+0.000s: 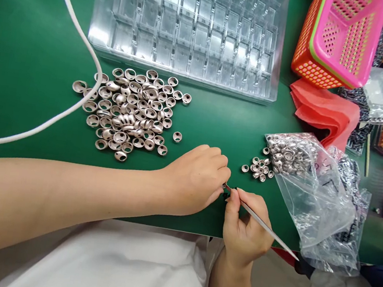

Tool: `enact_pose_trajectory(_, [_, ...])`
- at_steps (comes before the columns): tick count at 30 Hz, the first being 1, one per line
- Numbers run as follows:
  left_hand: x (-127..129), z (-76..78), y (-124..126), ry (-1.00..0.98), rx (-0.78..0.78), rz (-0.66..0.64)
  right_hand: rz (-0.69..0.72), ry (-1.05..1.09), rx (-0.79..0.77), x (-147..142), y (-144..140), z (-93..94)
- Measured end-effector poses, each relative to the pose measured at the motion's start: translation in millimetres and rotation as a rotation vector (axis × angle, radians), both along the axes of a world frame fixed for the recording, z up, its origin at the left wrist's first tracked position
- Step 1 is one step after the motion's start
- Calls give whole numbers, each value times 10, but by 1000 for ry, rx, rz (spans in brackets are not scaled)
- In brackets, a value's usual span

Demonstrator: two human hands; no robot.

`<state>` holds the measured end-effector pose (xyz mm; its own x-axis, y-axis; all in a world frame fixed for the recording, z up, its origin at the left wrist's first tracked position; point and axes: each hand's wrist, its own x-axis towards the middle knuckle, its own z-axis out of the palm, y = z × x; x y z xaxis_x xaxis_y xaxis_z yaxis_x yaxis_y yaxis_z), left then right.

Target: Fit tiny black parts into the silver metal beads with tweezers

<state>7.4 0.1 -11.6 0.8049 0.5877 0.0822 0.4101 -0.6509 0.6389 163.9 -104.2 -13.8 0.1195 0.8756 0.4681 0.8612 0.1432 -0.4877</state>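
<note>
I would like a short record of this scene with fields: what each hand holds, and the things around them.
left hand: fingers closed on something small, hidden from view
right hand: holds a thin metal pick, tip at the left fingertips
surface: green mat
left pile: loose metal caps, a white cable beside them
right: clear bag with more caps, a few spilled out
far side: clear compartment tray, pink basket

Green table [30, 45] carries metal caps [132, 111], clear tray [190, 24], plastic bag [313, 189], pink basket [338, 36].
</note>
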Motion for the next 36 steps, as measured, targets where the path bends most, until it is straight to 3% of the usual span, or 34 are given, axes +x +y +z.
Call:
enact_pose_trajectory(10, [-5,-16,-7,-19,-6,-3,4,-17,-92,26,27,20])
enact_pose_trajectory(25, [-4,-8,4,-14,-18,1,-26,171,-1,8,-42,-59])
enact_pose_trajectory(36, [-5,-23,0,-21,-7,6,-28,193,-45,5,-38,-62])
